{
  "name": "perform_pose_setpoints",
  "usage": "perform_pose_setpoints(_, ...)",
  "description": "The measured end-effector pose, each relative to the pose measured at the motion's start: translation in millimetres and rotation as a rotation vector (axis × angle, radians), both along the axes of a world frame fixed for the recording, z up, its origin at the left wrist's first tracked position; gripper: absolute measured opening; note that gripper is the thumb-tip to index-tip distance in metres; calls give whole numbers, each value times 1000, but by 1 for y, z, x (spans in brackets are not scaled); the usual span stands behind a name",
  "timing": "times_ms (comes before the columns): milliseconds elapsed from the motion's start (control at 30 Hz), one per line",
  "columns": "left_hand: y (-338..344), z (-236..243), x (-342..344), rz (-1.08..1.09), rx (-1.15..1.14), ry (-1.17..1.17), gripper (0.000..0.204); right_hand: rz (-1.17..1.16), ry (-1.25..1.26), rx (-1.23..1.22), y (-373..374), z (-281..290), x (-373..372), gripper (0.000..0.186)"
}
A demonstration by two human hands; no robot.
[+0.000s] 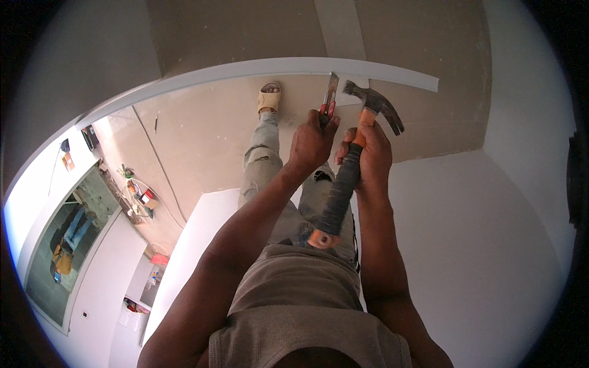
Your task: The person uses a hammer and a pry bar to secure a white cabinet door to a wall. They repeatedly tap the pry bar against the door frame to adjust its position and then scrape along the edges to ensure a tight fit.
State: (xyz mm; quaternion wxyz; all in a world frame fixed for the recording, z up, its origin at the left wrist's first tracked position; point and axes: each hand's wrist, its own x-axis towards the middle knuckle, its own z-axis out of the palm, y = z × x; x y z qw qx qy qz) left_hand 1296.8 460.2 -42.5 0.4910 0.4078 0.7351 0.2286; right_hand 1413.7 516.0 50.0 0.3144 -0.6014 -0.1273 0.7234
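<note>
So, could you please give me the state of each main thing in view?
Left hand: closed on the bladed tool
Right hand: closed on the hammer
Bladed tool: held, blade exposed
Hammer: held, handle wrapped in black
White strip: right end exposed
Tan sandal: worn
Thin dark object: lying on the floor

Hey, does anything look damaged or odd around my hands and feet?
Two things. The hammer in your right hand has black, tape-like wrapping over much of its orange handle, as if patched up. Your open-toed sandal also seems an odd choice around a hammer.
</note>
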Motion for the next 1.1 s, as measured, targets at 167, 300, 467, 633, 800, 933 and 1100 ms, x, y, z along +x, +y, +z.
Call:
perform_pose_setpoints(167,-5,-11,-1,6,69,24,47,-19,-7,-37,4,2,-6,30)
perform_pose_setpoints(300,9,13,-4,52,-79,-22,48,-159,-42,-28,2,7,-16,31)
perform_pose_setpoints(467,14,25,-9,124,-203,-101,46,-36,-11,-27,1,4,-7,30)
perform_pose_setpoints(633,10,15,-5,51,-87,25,45,-56,-21,-41,3,3,-11,23)
perform_pose_setpoints(800,8,13,-4,39,-43,44,45,-119,-37,5,0,5,-17,26)
perform_pose_setpoints(933,18,22,-9,140,-115,-31,45,19,47,-31,4,4,-9,32)
perform_pose_setpoints(1100,7,10,-13,-96,28,15,44,-59,-32,37,-3,9,-3,36)
